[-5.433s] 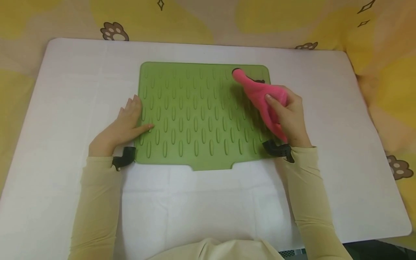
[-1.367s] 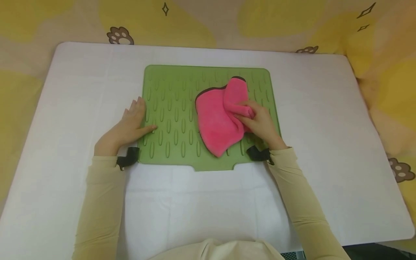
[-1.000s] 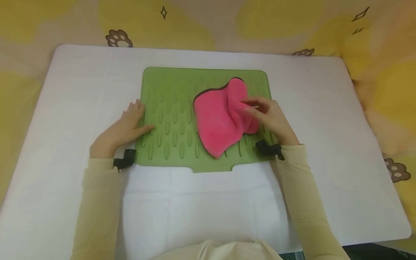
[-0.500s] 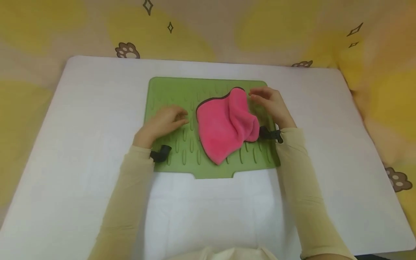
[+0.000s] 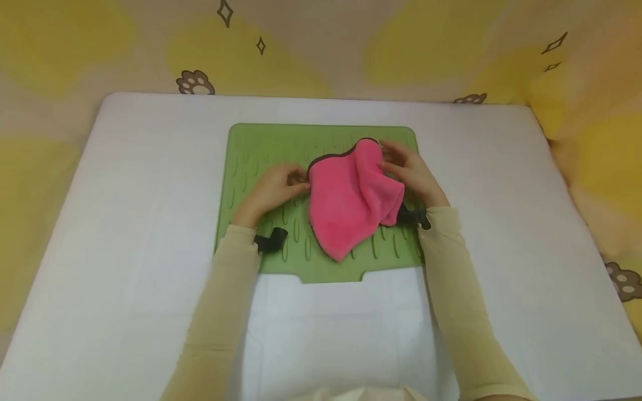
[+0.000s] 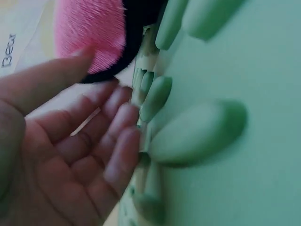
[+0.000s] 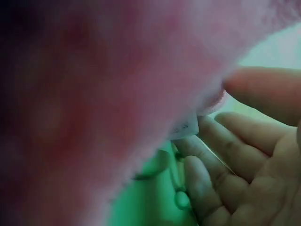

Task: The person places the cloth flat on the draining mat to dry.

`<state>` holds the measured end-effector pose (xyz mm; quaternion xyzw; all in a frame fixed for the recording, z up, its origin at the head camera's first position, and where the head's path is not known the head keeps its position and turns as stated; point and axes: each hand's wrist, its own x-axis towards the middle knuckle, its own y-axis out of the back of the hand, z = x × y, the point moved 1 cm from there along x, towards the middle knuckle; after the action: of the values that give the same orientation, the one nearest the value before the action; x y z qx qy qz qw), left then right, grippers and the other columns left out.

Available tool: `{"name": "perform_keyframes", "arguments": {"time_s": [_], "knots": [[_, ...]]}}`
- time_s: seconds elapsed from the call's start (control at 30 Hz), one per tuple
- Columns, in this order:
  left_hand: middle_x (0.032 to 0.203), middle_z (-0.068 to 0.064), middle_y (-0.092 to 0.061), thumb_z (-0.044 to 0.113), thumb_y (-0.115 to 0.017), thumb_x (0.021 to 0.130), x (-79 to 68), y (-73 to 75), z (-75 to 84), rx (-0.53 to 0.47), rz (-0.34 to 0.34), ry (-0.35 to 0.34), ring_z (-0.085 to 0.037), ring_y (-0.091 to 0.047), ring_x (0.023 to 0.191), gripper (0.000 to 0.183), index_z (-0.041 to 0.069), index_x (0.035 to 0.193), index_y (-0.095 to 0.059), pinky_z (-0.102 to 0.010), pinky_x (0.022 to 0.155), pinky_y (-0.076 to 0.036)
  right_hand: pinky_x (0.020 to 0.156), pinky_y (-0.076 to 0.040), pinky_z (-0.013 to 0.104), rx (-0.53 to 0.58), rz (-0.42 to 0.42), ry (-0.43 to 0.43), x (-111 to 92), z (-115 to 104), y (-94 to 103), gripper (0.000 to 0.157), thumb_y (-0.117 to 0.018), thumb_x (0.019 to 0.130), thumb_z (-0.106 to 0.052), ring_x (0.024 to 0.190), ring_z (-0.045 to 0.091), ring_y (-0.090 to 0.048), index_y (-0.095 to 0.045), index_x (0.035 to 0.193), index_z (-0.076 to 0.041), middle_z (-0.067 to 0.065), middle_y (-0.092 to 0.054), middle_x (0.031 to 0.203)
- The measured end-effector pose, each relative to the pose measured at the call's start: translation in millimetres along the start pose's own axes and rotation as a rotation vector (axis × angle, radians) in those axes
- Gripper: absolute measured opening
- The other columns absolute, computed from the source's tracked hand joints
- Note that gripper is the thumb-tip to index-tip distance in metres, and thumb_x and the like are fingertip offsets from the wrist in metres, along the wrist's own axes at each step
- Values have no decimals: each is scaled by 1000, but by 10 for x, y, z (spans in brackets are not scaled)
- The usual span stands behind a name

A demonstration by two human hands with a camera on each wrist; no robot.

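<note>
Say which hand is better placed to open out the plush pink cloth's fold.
Likely the right hand: it is beside the bunched fold of the plush pink cloth, while the left hand is at the flatter opposite side.

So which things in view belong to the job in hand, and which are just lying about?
Likely part of the job:
pink cloth, partly folded over
green mat, under it
left hand and right hand, at either side

Likely just surroundings:
white table, bearing everything
patterned fabric, beyond it
black wrist cameras, worn
</note>
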<state>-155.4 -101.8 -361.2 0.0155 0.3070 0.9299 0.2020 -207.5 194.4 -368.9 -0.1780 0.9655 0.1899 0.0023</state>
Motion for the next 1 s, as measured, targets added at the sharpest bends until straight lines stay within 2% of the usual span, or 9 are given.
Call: {"name": "perform_keyframes", "arguments": {"time_s": [0.13,0.2,0.33,0.43,0.6,0.73,0.83,1.0], "knots": [[107,-18,-62,9,-61,91,20,-30,-24,-243,15,26,-24,-61,96,27,-5,114,-56,-35,84,-50,91,-46,26,63,-4,5,-10,21,-3,59,-60,89,-1,114,26,-52,-38,143,-5,21,-50,130],[104,-19,-62,4,-59,91,22,-42,-40,-412,21,53,-21,-63,91,23,-6,111,-53,-34,83,-52,89,-47,25,111,0,13,-5,23,-13,59,-61,88,-1,110,22,-54,-40,143,-7,18,-52,126],[94,-12,-62,0,-58,91,30,-50,-78,-645,73,98,-16,-65,78,11,-2,100,-51,-33,78,-55,86,-47,24,196,-5,27,-5,11,-32,55,-62,87,0,104,20,-53,-43,139,-3,12,-55,116],[90,-4,-61,3,-60,91,40,-38,-112,-684,158,116,-12,-62,75,9,5,95,-52,-28,74,-53,85,-48,23,244,8,26,-8,19,-39,44,-61,88,0,102,19,-53,-51,130,-2,7,-56,110],[86,2,-57,8,-61,89,37,7,-160,-669,326,107,-11,-52,79,8,12,91,-54,-24,72,-43,82,-51,24,369,39,25,-36,68,-27,17,-62,86,3,97,19,-57,-59,101,-7,7,-57,105],[79,4,-57,4,-58,89,25,70,-194,-773,436,82,-9,-51,76,9,13,88,-56,-22,71,-42,75,-54,27,523,41,24,-82,91,-4,14,-62,85,7,93,19,-57,-58,89,-6,8,-57,109],[77,3,-58,1,-57,90,-2,154,-215,-869,518,80,-8,-51,71,10,10,87,-57,-19,66,-43,75,-51,25,479,49,58,-103,66,28,14,-61,86,7,89,16,-56,-58,86,-7,5,-60,102],[76,-2,-58,-1,-57,90,-62,281,-278,-948,633,89,-8,-52,66,7,5,88,-58,-16,59,-45,87,-39,27,160,64,85,-113,-13,73,5,-64,86,-2,87,15,-55,-63,90,-4,-1,-61,85]]}}
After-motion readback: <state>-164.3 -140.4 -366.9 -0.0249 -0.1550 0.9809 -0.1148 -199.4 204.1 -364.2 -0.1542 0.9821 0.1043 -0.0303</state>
